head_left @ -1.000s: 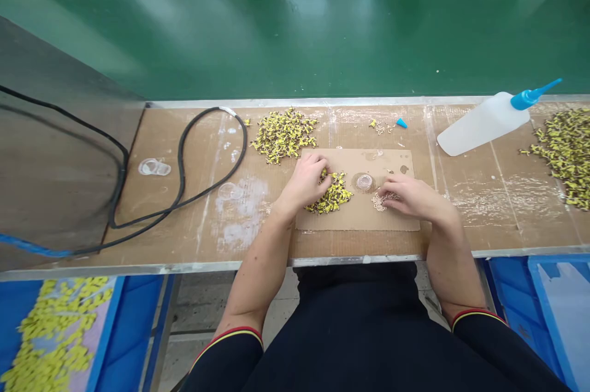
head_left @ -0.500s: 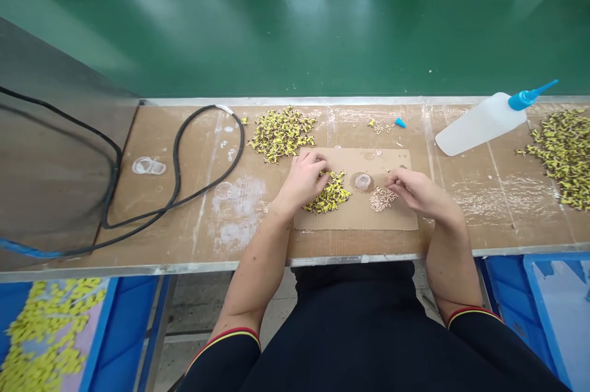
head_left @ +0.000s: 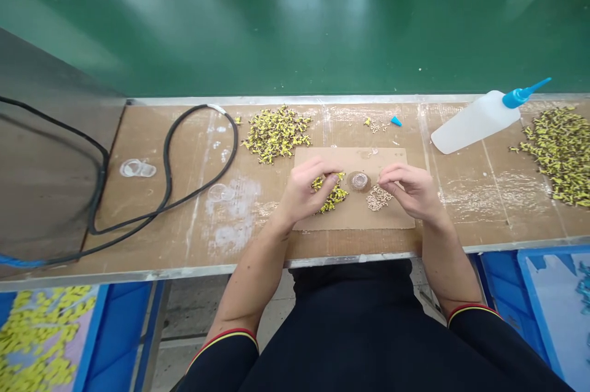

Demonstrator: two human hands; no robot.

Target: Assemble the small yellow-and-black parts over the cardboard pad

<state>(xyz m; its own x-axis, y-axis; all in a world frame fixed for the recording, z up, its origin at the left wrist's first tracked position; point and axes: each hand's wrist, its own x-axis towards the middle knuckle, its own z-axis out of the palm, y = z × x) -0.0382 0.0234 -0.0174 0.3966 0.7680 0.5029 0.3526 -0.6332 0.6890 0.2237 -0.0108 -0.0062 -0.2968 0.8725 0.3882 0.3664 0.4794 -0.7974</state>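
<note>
A cardboard sheet (head_left: 350, 220) lies at the bench's front edge. Above its left part is my left hand (head_left: 310, 188), thumb and fingertips close together over a small pile of yellow-and-dark pieces (head_left: 335, 195); what they pinch, if anything, is too small to make out. My right hand (head_left: 412, 189) is pinched too, just above a heap of tiny pale pink pieces (head_left: 378, 198), and its fingertips hide whatever they hold. Between both hands sits a small round clear dish (head_left: 359, 181) with something pale in it.
A larger yellow-and-dark pile (head_left: 278, 134) lies behind, another (head_left: 560, 155) at far right. A white squeeze bottle (head_left: 477, 123) with blue nozzle lies tilted near a blue cap (head_left: 396, 121). A black cable (head_left: 168, 164) loops at left. Blue crates (head_left: 117, 330) stand below the bench.
My left hand has lifted off the yellow-and-dark pile and shifted right, toward the dish. My right hand has turned, its fingertips nearer the dish. The whole view has shifted slightly.
</note>
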